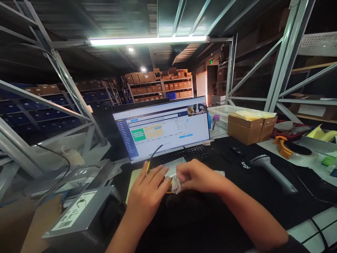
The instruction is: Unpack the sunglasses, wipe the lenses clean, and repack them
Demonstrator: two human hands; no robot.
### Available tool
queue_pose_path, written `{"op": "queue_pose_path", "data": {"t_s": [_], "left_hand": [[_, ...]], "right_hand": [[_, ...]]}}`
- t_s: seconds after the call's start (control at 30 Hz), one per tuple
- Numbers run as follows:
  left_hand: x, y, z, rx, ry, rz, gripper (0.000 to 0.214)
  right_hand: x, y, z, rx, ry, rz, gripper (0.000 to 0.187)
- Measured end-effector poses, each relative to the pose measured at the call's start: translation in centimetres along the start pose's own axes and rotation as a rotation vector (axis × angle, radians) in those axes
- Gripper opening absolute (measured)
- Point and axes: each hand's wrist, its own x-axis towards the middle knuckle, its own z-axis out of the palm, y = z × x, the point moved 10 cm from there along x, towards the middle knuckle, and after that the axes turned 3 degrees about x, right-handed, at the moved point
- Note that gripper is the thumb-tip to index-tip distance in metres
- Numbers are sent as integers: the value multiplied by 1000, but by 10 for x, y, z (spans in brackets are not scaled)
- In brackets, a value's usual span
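In the middle of the head view, my left hand [150, 188] is closed around a thin black and yellow cable [155, 154]. One end of the cable sticks up past the fingers, in front of the screen. My right hand [196, 175] pinches a crumpled whitish wrap [176, 185], close beside the left fingertips. A bit of yellow shows between the two hands; the rest there is hidden by the fingers. Behind them lies a shallow pale-grey tray or open box [175, 162], partly covered by the hands.
A monitor [168, 130] and keyboard [198, 153] stand ahead. To the right are a mouse [237, 151], a barcode scanner [273, 172], a tape dispenser [285, 147] and a cardboard box [244, 128]. A grey labelled box [102, 207] sits at the left front.
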Motion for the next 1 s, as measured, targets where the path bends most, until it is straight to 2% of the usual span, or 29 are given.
{"op": "queue_pose_path", "data": {"t_s": [0.07, 0.13, 0.23, 0.3, 0.33, 0.4, 0.5, 0.57, 0.63, 0.7, 0.77, 0.83, 0.9, 1.0], "left_hand": [[1, 3, 1, -28, -12, 4, 14], [3, 7, 3, -65, -12, -17, 15], [6, 9, 5, -103, 15, -74, 21], [6, 7, 4, -91, 29, -96, 23], [6, 5, 2, -84, 27, -99, 22], [6, 1, -2, -90, 13, -105, 20], [7, -5, -9, -135, 12, -108, 17], [7, -4, -8, -148, 6, -105, 18], [7, -2, -4, -148, 1, -93, 21], [6, 0, -2, -134, 16, -79, 22], [5, -1, 0, -115, 17, -65, 21], [4, -3, -1, -102, 3, -63, 19], [5, -7, -4, -113, 1, -78, 18], [7, -8, -9, -154, 6, -108, 18]], "right_hand": [[-2, 0, -3, 85, -100, -15, 35], [-3, -2, -1, 17, -101, -17, 33], [-1, -2, 8, -205, 57, 68, 29], [-1, 0, 9, -261, 182, 147, 28], [-1, 1, 9, -243, 204, 164, 29], [1, 4, 6, -135, 138, 135, 34], [1, 7, -2, 68, -71, 58, 43], [-2, 6, -5, 65, -120, 23, 41], [-2, 4, 1, -53, -66, 12, 34], [0, 1, 8, -179, 70, 32, 28], [2, 1, 14, -195, 150, 52, 27], [5, 3, 18, -93, 77, 25, 29], [6, 5, 15, 87, -78, -16, 30], [3, 17, -7, 254, -166, -5, 32]]}}
